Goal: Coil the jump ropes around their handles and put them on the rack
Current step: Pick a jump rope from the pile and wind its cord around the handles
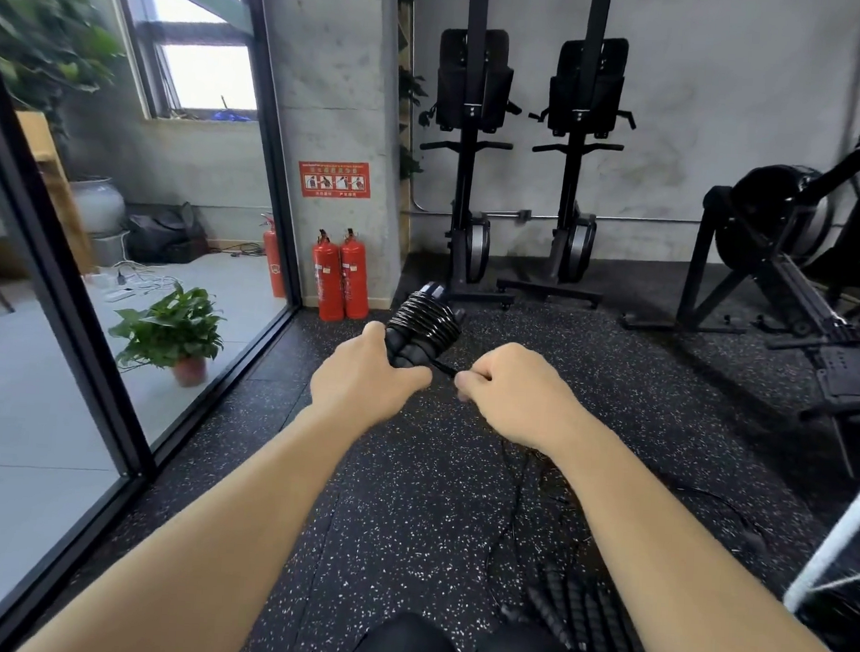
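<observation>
My left hand grips the black handles of a jump rope, held out in front of me with several turns of black rope wound round them. A short stretch of rope runs from the bundle to my right hand, which pinches it just to the right. More black jump ropes lie in a loose tangle on the speckled rubber floor near my knees, with thin strands trailing up toward my right wrist. No rack for the ropes shows clearly in view.
Two red fire extinguishers stand by the concrete pillar ahead. Two upright rowing machines lean on the back wall and an exercise machine stands at the right. A glass wall runs along the left, with a potted plant behind it.
</observation>
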`<state>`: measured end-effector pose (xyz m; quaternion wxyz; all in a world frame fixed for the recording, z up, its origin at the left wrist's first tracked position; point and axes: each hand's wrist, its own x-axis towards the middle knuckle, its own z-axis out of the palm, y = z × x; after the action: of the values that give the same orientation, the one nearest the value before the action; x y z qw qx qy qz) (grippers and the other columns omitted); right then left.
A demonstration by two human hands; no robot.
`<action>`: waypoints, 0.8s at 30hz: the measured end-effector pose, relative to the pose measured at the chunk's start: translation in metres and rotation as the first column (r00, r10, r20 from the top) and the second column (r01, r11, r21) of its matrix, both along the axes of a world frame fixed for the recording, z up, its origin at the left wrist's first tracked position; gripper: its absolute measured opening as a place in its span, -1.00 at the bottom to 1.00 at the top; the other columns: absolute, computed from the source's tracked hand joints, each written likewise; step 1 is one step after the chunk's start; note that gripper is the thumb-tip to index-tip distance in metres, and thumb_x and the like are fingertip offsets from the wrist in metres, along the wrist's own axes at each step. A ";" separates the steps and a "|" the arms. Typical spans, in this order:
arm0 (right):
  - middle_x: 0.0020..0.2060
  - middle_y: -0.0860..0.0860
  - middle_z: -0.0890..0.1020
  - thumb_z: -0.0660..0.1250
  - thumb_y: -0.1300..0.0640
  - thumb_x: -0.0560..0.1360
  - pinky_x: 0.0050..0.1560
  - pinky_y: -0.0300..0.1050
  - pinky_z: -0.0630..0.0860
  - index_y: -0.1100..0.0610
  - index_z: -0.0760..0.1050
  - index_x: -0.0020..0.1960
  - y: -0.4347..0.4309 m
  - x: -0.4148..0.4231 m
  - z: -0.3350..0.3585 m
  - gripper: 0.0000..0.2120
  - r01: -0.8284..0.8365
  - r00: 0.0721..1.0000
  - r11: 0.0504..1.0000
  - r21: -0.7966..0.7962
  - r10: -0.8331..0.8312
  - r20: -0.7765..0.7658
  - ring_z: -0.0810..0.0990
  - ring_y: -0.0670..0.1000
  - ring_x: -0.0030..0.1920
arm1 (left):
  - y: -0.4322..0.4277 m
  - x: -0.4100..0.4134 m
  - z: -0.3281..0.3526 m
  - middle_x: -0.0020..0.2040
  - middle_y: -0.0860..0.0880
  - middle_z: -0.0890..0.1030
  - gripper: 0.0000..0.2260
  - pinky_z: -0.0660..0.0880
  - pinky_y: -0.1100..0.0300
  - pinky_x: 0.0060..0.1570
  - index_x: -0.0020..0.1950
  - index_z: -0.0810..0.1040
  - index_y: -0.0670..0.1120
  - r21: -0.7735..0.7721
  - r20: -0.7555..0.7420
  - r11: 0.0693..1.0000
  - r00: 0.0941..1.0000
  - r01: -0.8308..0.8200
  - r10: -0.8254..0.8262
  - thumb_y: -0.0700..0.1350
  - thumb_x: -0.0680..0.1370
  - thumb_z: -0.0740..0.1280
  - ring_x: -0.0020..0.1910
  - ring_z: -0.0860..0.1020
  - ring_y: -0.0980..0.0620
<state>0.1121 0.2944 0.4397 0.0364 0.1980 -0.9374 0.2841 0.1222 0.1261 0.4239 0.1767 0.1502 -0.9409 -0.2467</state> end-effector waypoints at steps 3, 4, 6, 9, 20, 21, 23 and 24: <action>-0.42 0.00 0.42 0.20 -0.04 0.59 -0.25 -0.08 0.35 0.10 0.29 -0.39 -0.004 0.016 0.016 -0.58 0.000 0.985 0.985 0.170 0.029 -0.170 0.45 0.11 -0.32 | 0.000 0.001 0.001 -0.11 0.04 0.57 -0.62 0.41 0.12 -0.23 -0.03 0.39 0.02 -0.046 -0.009 0.999 1.000 0.004 -0.005 0.21 0.38 0.43 -0.12 0.56 -0.06; -0.42 -0.01 0.41 0.18 -0.05 0.60 -0.23 -0.08 0.34 0.08 0.27 -0.40 -0.006 0.018 0.021 -0.57 0.000 0.972 0.980 0.199 0.047 -0.229 0.44 0.11 -0.31 | 0.001 0.002 0.003 -0.12 0.04 0.56 -0.62 0.40 0.12 -0.23 -0.05 0.38 0.03 -0.063 -0.018 0.998 1.000 0.010 -0.011 0.21 0.38 0.44 -0.12 0.56 -0.07; -0.41 -0.02 0.39 0.15 -0.10 0.61 -0.24 -0.09 0.29 0.07 0.26 -0.40 -0.008 0.017 0.032 -0.55 0.009 0.938 0.972 0.234 0.073 -0.339 0.42 0.10 -0.31 | 0.002 0.006 0.008 -0.14 0.05 0.55 -0.63 0.40 0.12 -0.23 -0.07 0.38 0.04 -0.125 -0.021 0.992 0.999 0.034 -0.037 0.22 0.37 0.44 -0.13 0.55 -0.06; -0.45 -0.03 0.35 0.16 -0.14 0.59 -0.36 -0.12 0.21 0.08 0.23 -0.44 -0.010 0.007 0.049 -0.50 -0.012 0.881 0.952 0.306 0.155 -0.448 0.35 0.02 -0.41 | 0.009 0.015 0.019 -0.14 0.08 0.55 -0.66 0.38 0.14 -0.25 -0.02 0.41 0.05 -0.309 0.042 0.943 0.992 0.125 -0.118 0.18 0.37 0.43 -0.17 0.51 -0.04; -0.49 -0.06 0.35 0.12 -0.17 0.60 -0.22 -0.10 0.33 0.06 0.29 -0.47 -0.013 -0.025 0.060 -0.47 -0.023 0.733 0.852 0.523 0.370 -0.570 0.45 0.06 -0.30 | 0.019 0.035 0.030 -0.19 0.09 0.47 -0.63 0.42 0.10 -0.24 0.06 0.38 0.02 -0.519 0.169 0.719 0.880 0.463 -0.445 0.11 0.35 0.39 -0.19 0.52 -0.01; -0.49 -0.06 0.37 0.11 -0.19 0.60 -0.11 -0.07 0.35 0.06 0.30 -0.48 -0.013 -0.028 0.058 -0.46 -0.053 0.734 0.854 0.518 0.386 -0.559 0.44 0.06 -0.31 | 0.018 0.037 0.031 -0.20 0.10 0.46 -0.63 0.45 0.09 -0.22 0.06 0.38 0.02 -0.512 0.172 0.708 0.866 0.486 -0.470 0.11 0.35 0.39 -0.18 0.52 0.00; -0.51 -0.06 0.41 0.09 -0.21 0.60 0.02 -0.04 0.31 0.06 0.34 -0.50 -0.013 -0.032 0.055 -0.43 -0.117 0.739 0.858 0.501 0.412 -0.533 0.44 0.04 -0.35 | 0.016 0.040 0.033 -0.21 0.11 0.43 -0.63 0.51 0.05 -0.16 0.07 0.40 0.01 -0.492 0.186 0.693 0.841 0.527 -0.508 0.09 0.35 0.40 -0.18 0.52 0.01; -0.53 -0.06 0.42 0.10 -0.22 0.60 0.05 -0.06 0.29 0.06 0.35 -0.51 -0.014 -0.033 0.055 -0.42 -0.153 0.754 0.864 0.479 0.416 -0.509 0.42 0.01 -0.40 | 0.015 0.042 0.034 -0.22 0.12 0.42 -0.63 0.51 0.03 -0.14 0.07 0.41 0.00 -0.477 0.195 0.687 0.829 0.548 -0.525 0.07 0.35 0.41 -0.18 0.51 0.01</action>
<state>0.0794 0.2808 0.4943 0.2425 0.4238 -0.8727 0.0071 0.1641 0.1407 0.4575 0.1102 -0.1787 -0.9774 -0.0242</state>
